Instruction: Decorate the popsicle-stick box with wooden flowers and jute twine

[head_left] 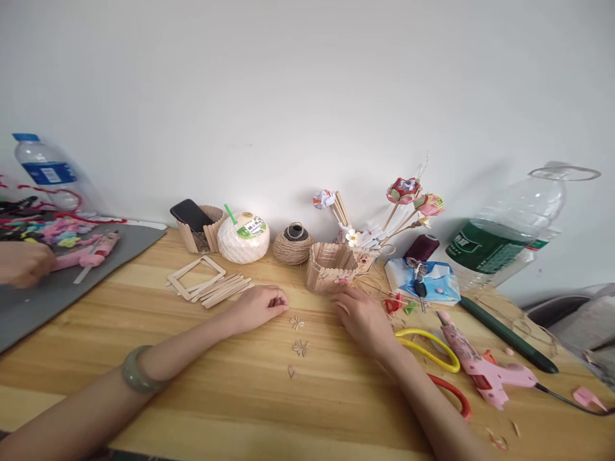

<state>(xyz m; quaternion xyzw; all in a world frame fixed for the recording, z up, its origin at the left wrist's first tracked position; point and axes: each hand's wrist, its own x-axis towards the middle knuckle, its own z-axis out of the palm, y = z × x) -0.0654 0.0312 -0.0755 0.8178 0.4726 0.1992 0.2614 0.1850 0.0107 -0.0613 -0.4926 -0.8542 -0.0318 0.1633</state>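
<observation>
My left hand (262,307) rests on the wooden table with its fingers curled in and the thumb forward; nothing shows in it. My right hand (362,317) lies opposite, its bent fingers against the lower front of a small craft-stick basket (321,272) with a scalloped rim. Its fingertips are partly hidden. Between my hands sit two little twine flowers, one (296,322) behind the other (301,348), and a single twine loop (291,372) nearer me. Left of my left hand are loose craft sticks (223,290) and a square stick frame (196,276).
Behind stand a stick holder with a phone (191,216), a coconut (243,238), a twine ball (293,246) and paper flowers (403,191). At right lie yellow-handled scissors (432,346), a pink glue gun (485,371) and a large bottle (500,237). Another person's hand (24,264) is at far left.
</observation>
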